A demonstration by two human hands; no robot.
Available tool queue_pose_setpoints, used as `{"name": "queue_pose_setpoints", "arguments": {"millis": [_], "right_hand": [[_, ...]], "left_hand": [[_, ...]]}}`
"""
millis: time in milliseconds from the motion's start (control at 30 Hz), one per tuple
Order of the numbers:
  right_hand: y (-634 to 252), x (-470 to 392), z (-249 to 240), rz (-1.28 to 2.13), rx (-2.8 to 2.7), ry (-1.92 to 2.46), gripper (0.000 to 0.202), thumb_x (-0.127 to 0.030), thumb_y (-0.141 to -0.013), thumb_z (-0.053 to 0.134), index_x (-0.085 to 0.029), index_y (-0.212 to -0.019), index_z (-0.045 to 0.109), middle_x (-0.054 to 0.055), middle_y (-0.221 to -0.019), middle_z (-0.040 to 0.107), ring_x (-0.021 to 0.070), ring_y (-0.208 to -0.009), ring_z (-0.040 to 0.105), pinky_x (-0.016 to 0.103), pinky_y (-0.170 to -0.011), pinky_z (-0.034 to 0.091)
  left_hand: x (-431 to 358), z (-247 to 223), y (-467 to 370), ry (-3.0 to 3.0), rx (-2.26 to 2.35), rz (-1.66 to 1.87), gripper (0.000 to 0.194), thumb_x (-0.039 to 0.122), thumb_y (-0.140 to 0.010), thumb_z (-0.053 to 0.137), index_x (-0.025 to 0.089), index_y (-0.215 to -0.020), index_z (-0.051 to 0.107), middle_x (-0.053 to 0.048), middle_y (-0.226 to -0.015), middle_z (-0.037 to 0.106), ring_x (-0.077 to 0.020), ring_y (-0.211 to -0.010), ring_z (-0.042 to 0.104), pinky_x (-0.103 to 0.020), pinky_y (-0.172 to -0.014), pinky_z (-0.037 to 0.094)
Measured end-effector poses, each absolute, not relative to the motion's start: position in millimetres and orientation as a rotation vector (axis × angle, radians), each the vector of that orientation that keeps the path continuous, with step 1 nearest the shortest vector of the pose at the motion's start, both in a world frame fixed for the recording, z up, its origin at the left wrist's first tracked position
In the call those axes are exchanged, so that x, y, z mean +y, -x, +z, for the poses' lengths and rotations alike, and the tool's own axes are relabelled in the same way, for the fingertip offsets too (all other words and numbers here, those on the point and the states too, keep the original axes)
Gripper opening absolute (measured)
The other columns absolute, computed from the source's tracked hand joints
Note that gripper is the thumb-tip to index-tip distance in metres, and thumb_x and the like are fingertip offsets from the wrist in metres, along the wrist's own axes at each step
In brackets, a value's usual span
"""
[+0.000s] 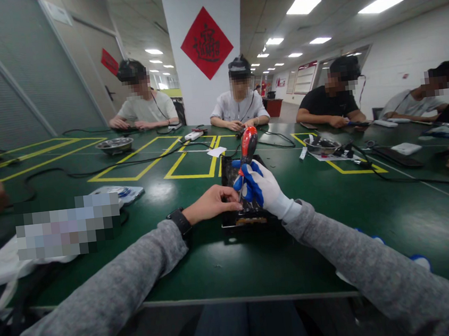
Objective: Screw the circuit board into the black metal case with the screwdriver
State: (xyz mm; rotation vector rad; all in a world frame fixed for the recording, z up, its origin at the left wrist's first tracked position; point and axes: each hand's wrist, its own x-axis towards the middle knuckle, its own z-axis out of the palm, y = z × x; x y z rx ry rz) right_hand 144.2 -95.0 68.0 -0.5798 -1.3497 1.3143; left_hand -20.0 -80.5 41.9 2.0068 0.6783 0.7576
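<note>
A screwdriver (249,143) with a red and black handle stands nearly upright, its shaft pointing down. My right hand (269,187), in a white glove with blue-coated fingers, is closed around its lower part. Below lies a dark, flat rectangular device (234,222) on the table in front of me. My left hand (212,202) is bare, with a black watch on the wrist. Its thumb and fingers are pinched together over the device beside the screwdriver's tip. Whatever they hold is too small or hidden to make out.
The green table (203,269) carries yellow tape outlines and black cables. Metal bowls stand at far left (114,146) and right (322,145). A white scrap (217,151) lies beyond the device, a plastic-wrapped bundle (66,227) at left. Several people sit around the table.
</note>
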Motion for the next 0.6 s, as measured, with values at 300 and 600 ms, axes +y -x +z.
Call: {"name": "queue_pose_setpoints", "arguments": {"millis": [300,600], "right_hand": [[-144.1,-93.1,66.6,1.399,-1.298,0.621,0.032,-0.044,-0.078,0.054,-0.018,-0.096,0.054,-0.003,-0.060,0.057,0.0082,-0.044,0.052,0.019,-0.040,0.042],[-145.0,-94.7,68.4,1.403,-1.324,0.637,0.039,-0.048,-0.079,0.052,-0.019,-0.105,0.051,-0.002,-0.062,0.060,0.0079,-0.040,0.050,0.020,-0.039,0.043]], "left_hand": [[-79.8,41.3,21.9,-2.041,0.607,0.716,0.027,0.035,-0.075,0.062,0.010,-0.081,0.065,-0.008,-0.086,0.067,-0.0148,-0.079,0.060,-0.026,-0.075,0.046],[-78.9,43.8,23.0,-2.059,0.591,0.703,0.027,0.036,-0.074,0.062,0.010,-0.079,0.067,-0.008,-0.083,0.068,-0.0152,-0.078,0.060,-0.026,-0.074,0.047]]}}
